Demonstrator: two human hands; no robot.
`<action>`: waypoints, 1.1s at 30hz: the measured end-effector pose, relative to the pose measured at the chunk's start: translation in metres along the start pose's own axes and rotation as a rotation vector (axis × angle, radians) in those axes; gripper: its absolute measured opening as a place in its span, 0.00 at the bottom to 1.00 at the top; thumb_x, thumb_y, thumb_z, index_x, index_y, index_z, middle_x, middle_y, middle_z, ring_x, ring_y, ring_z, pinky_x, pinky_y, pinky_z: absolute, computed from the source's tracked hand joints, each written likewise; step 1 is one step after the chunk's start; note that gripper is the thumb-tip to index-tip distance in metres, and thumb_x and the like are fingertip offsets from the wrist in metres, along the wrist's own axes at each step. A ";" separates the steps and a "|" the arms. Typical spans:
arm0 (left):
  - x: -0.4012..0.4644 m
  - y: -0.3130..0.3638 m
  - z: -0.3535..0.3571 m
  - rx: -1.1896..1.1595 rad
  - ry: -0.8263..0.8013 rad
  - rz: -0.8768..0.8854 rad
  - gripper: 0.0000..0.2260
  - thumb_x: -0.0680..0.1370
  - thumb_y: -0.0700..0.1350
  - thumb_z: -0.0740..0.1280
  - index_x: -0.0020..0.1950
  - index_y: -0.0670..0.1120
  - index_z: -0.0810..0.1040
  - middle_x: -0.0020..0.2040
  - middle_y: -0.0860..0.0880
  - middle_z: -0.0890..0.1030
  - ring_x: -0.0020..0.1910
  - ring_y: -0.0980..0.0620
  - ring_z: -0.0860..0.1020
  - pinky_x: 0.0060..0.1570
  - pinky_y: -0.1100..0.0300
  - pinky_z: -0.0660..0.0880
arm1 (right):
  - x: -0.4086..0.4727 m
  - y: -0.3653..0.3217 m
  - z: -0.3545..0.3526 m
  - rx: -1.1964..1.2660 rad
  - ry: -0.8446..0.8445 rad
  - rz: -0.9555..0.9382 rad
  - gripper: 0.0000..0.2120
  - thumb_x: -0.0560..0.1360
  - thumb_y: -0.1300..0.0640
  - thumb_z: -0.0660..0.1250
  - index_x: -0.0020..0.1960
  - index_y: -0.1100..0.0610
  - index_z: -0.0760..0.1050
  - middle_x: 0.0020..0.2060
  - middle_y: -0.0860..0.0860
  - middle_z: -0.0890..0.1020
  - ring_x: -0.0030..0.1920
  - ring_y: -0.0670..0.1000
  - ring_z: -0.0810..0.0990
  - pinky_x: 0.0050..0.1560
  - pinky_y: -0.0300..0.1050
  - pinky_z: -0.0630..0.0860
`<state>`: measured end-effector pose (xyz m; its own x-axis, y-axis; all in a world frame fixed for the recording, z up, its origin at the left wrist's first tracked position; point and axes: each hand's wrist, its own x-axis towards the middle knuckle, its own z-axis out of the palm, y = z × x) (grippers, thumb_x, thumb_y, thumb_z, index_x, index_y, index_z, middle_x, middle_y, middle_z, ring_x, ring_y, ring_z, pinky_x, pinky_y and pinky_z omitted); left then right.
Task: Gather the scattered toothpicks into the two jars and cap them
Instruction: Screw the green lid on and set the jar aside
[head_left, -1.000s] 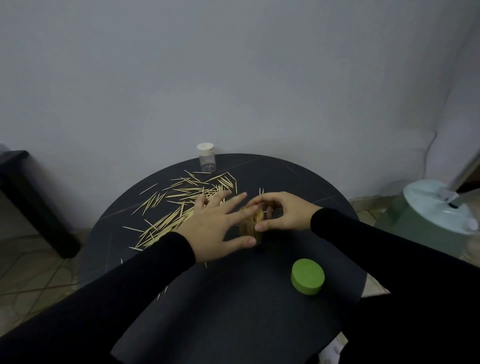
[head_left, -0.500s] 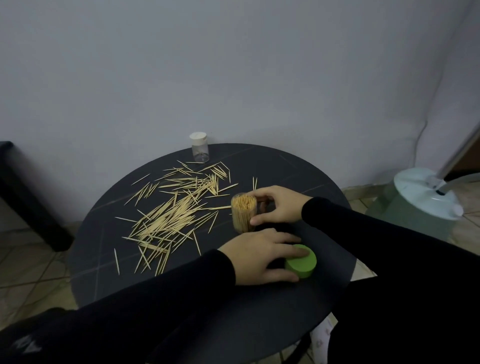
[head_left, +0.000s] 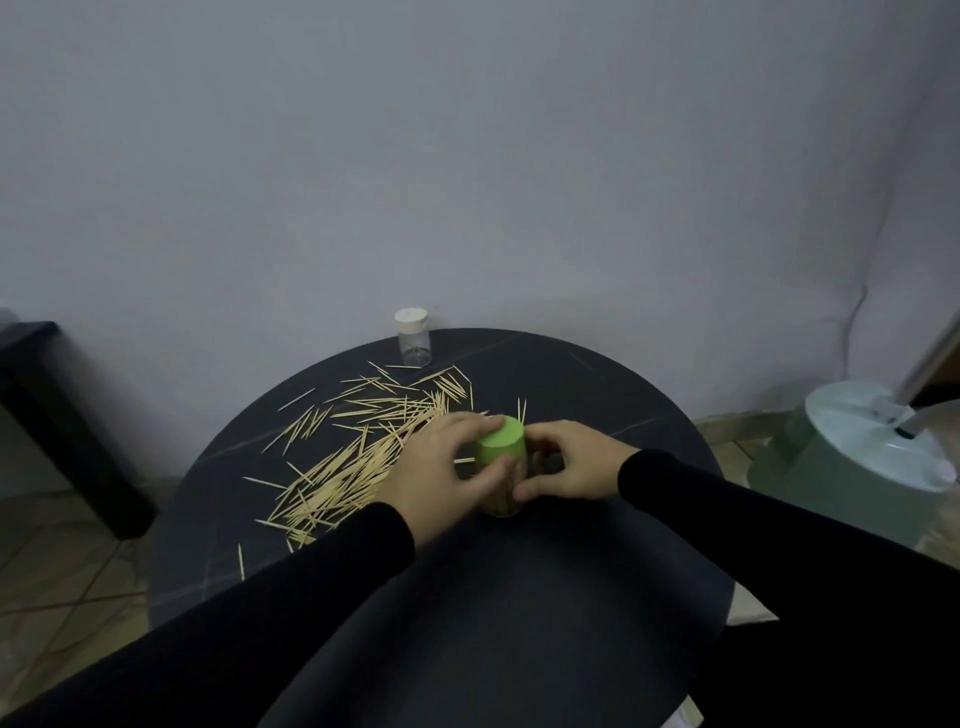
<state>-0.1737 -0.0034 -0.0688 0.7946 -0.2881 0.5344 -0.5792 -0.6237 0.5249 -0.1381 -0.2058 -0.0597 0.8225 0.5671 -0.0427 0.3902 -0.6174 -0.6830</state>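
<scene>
Left hand (head_left: 436, 470) grips green cap (head_left: 500, 446), fingers and thumb curled round its side, cap sitting on top of toothpick jar (head_left: 503, 499). Right hand (head_left: 569, 462) holds the jar body from the other side, thumb low on the glass. Jar upright near middle of round black table (head_left: 519, 597). Loose toothpicks (head_left: 358, 447) scattered left of jar and behind it. Small white-capped jar (head_left: 413, 336) stands at far table edge, well behind the green-capped jar.
</scene>
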 end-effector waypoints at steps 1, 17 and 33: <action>-0.001 -0.001 0.001 -0.017 0.000 -0.019 0.17 0.72 0.53 0.71 0.59 0.50 0.80 0.52 0.55 0.79 0.51 0.61 0.77 0.53 0.60 0.77 | 0.000 0.000 0.000 0.003 0.000 -0.001 0.18 0.67 0.46 0.75 0.55 0.40 0.75 0.51 0.44 0.81 0.51 0.48 0.80 0.57 0.53 0.76; 0.000 0.003 -0.005 0.017 -0.054 -0.053 0.20 0.69 0.50 0.76 0.59 0.50 0.81 0.54 0.53 0.81 0.49 0.62 0.77 0.53 0.74 0.72 | 0.002 -0.005 -0.002 0.015 -0.007 -0.003 0.17 0.67 0.50 0.77 0.48 0.34 0.74 0.48 0.41 0.81 0.51 0.43 0.79 0.58 0.48 0.75; -0.016 -0.001 -0.004 -0.039 -0.219 -0.078 0.28 0.75 0.60 0.66 0.73 0.60 0.62 0.65 0.58 0.74 0.60 0.62 0.73 0.62 0.64 0.70 | 0.003 -0.013 0.001 -0.017 0.040 0.010 0.20 0.69 0.53 0.76 0.59 0.47 0.75 0.53 0.46 0.81 0.55 0.46 0.79 0.60 0.49 0.75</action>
<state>-0.1866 0.0052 -0.0753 0.8555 -0.3934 0.3366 -0.5173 -0.6230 0.5867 -0.1413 -0.1953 -0.0513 0.8422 0.5387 -0.0202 0.3885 -0.6325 -0.6701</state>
